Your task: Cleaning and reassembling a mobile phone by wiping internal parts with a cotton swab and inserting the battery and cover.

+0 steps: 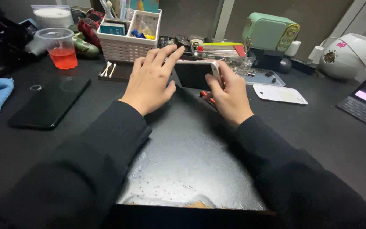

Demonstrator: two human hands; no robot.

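1. Head view shows both hands over a dark mat (187,157) on the black surface (327,127).
2. Right hand (229,95) grips a white-edged phone (195,74) by its 3 o'clock end, fingers curled shut around the edge, thumb on the rim.
3. Left hand (151,78) lies spread at the phone's 9 o'clock side, fingers open, fingertips reaching over its top edge; whether it clasps the phone I cannot tell.
4. A red-handled tool (207,98) lies just under the right hand.
5. At 9 o'clock rests a black phone (49,101); at 11 o'clock stands a cup of red drink (61,47).
6. At 3 o'clock lies a white cover (279,93).
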